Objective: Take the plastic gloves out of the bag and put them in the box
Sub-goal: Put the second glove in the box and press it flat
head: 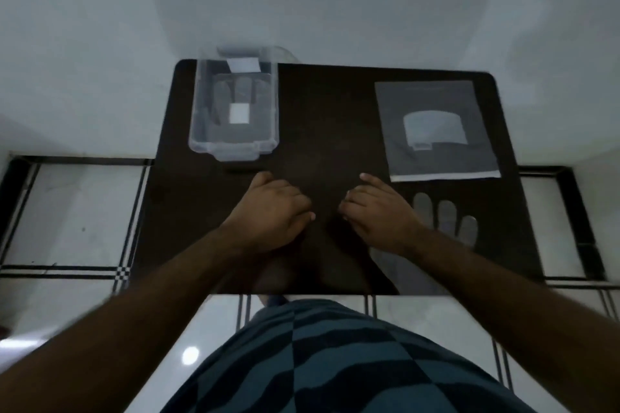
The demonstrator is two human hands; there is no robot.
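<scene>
A clear plastic box (201,131) stands at the table's far left, with a see-through plastic glove (235,94) lying flat inside it. At the far right lies the flat grey bag (436,157). Another clear plastic glove (446,214) lies on the table in front of the bag, fingers pointing away from me. My right hand (379,214) rests palm down on the left part of this glove, covering it. My left hand (271,208) lies on the bare table near the middle, fingers curled, holding nothing that I can see.
The dark brown table (322,117) stands against a white wall. White floor tiles with black borders show on both sides. My patterned clothing fills the bottom of the view, close to the table's near edge.
</scene>
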